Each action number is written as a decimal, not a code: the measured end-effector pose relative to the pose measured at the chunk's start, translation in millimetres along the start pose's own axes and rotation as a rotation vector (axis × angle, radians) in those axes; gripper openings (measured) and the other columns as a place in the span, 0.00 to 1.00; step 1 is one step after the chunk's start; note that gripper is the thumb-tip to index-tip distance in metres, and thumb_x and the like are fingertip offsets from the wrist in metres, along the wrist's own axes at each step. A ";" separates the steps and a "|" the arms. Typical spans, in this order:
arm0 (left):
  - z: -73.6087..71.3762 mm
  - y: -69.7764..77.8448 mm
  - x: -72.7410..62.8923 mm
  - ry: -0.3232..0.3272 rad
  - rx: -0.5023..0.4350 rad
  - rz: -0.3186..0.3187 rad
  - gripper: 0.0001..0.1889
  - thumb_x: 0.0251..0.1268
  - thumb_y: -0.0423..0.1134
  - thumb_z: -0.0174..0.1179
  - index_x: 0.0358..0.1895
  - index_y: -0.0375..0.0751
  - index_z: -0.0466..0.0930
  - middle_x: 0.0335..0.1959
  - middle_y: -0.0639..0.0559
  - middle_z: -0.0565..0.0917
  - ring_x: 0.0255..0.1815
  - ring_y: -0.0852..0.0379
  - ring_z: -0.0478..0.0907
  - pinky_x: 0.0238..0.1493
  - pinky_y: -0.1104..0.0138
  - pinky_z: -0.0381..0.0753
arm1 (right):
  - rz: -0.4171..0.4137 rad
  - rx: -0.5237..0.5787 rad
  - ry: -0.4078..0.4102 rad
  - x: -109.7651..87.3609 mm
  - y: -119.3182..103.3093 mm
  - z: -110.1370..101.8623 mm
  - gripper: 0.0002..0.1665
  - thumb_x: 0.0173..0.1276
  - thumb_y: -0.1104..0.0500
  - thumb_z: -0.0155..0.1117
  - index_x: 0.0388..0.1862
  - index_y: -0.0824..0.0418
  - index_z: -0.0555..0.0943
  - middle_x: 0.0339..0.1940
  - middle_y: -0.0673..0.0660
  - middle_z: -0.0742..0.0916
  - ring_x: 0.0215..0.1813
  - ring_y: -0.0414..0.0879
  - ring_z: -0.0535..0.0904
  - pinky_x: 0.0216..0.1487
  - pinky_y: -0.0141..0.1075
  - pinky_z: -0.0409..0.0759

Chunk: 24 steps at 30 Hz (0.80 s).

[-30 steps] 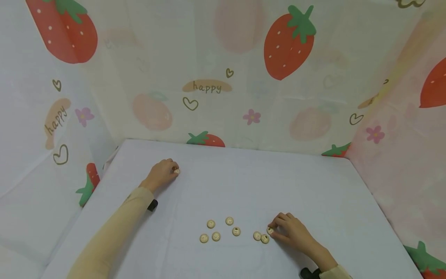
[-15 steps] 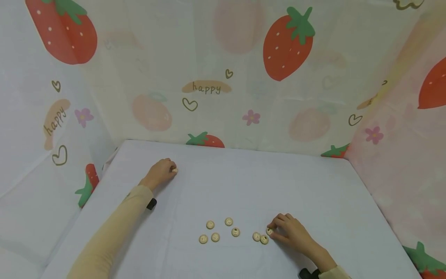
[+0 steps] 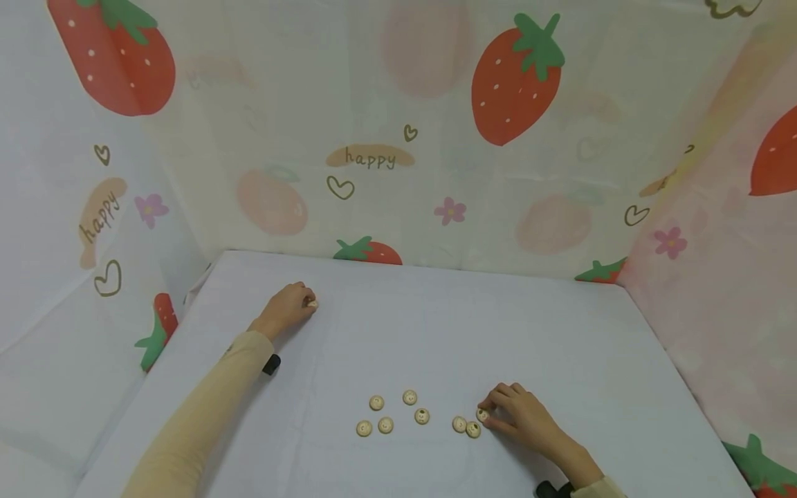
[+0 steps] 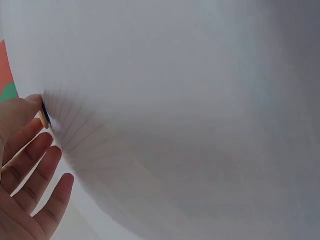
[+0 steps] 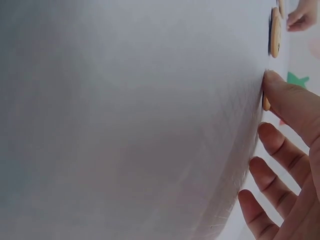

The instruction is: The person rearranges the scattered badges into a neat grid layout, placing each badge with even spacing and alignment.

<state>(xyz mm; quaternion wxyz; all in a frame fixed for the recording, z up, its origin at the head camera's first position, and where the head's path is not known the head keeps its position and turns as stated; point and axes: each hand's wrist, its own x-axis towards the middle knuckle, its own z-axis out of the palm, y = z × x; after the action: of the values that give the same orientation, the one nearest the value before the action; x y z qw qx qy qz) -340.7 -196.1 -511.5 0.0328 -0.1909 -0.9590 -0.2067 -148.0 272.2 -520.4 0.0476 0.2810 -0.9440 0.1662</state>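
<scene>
At the far left of the table, in the head view, my left hand (image 3: 285,311) pinches a small round wooden disc (image 3: 313,304). Its left wrist view shows the disc's edge (image 4: 45,119) by the thumb, with the other fingers spread loosely. My right hand (image 3: 526,418) holds another wooden disc (image 3: 482,414) between thumb and forefinger, low over the cloth. That one carries a dark mark on its pale face. Two discs touch each other just left of it, a plain-faced disc (image 3: 459,424) and a dark-marked disc (image 3: 473,429).
Left of the right hand lie several more wooden discs, among them a dark-marked disc (image 3: 422,416) and a light disc (image 3: 364,428). A white cloth covers the table (image 3: 436,332). Strawberry-printed curtains (image 3: 386,207) rise at its back and sides.
My left hand has drawn slightly left and its disc shows less between the fingers than a second ago. The right hand and the discs on the table hold their places.
</scene>
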 end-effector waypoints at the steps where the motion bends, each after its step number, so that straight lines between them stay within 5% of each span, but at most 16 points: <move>1: -0.3 -0.1 -0.7 0.000 -0.002 0.002 0.13 0.59 0.36 0.60 0.41 0.28 0.81 0.34 0.42 0.78 0.36 0.47 0.76 0.45 0.54 0.75 | 0.000 0.000 -0.001 -0.1 -0.2 0.1 0.10 0.58 0.49 0.66 0.37 0.48 0.80 0.38 0.40 0.79 0.39 0.36 0.70 0.36 0.33 0.70; 24: -3.2 17.6 -22.4 0.027 0.028 0.043 0.13 0.56 0.37 0.62 0.44 0.34 0.81 0.41 0.44 0.78 0.45 0.45 0.74 0.49 0.54 0.74 | 0.015 -0.003 0.010 1.2 -3.0 1.1 0.10 0.56 0.51 0.68 0.38 0.49 0.80 0.37 0.41 0.79 0.39 0.37 0.70 0.37 0.34 0.69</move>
<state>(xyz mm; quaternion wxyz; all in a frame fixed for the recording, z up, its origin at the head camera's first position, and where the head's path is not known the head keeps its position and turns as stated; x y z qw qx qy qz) -313.3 -190.5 -505.1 0.0530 -0.2084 -0.9569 -0.1952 -147.3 268.8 -520.3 0.0515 0.2732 -0.9460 0.1665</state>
